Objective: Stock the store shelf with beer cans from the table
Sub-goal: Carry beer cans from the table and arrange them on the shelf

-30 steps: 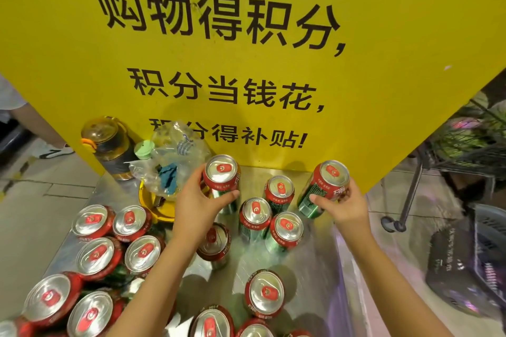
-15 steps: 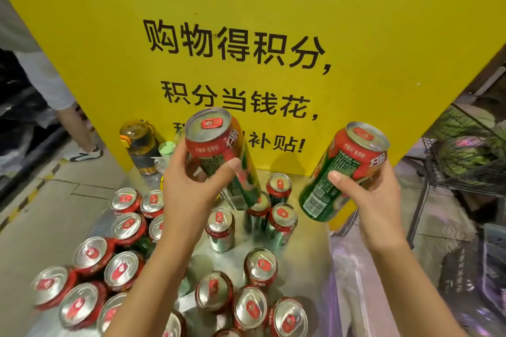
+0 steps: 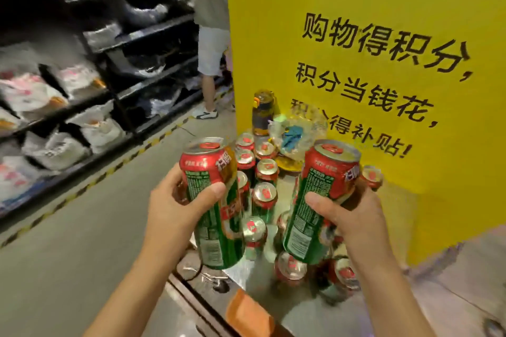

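My left hand (image 3: pixel 175 206) grips a tall red-and-green beer can (image 3: pixel 212 200), held upright above the table's left edge. My right hand (image 3: pixel 347 216) grips a second beer can (image 3: pixel 317 200) of the same kind, tilted slightly left. Between and below them, several more cans (image 3: pixel 264 194) stand on the shiny metal table (image 3: pixel 276 306). Dark store shelves (image 3: pixel 115 44) run along the left side, across the aisle.
A big yellow sign (image 3: pixel 383 35) with black writing stands behind the table. An amber bottle (image 3: pixel 262 112) and a crumpled plastic bag (image 3: pixel 295 137) sit at the table's far end. A person (image 3: pixel 210 22) stands by the shelves. Grey floor (image 3: pixel 68 227) lies between table and shelves.
Both hands have lifted their cans off the table and brought them closer. My view has swung left, so the shelves and aisle now show.
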Demonstrator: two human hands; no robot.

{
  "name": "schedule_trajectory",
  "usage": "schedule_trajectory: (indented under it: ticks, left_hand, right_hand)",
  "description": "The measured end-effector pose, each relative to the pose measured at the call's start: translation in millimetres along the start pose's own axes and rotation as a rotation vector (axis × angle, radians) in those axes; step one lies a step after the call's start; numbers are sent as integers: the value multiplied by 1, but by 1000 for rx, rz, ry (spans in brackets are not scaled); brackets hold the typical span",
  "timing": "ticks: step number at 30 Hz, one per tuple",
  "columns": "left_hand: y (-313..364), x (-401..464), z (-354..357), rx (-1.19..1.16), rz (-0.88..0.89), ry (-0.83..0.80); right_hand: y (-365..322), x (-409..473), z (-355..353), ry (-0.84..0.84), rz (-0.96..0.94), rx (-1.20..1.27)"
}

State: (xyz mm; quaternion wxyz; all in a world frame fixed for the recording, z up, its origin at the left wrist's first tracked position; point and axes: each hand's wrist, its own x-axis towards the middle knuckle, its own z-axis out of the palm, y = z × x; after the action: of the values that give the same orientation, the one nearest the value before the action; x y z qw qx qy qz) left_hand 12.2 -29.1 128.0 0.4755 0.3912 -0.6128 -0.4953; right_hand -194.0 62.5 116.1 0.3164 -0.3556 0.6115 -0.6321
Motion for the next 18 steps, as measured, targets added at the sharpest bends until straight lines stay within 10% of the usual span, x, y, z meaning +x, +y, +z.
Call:
schedule_trajectory:
  ticks: [18]
  left_hand:
    - [-24, -127, -375, 70, -275, 633]
  right_hand:
    - [12, -135, 377, -687, 173, -11]
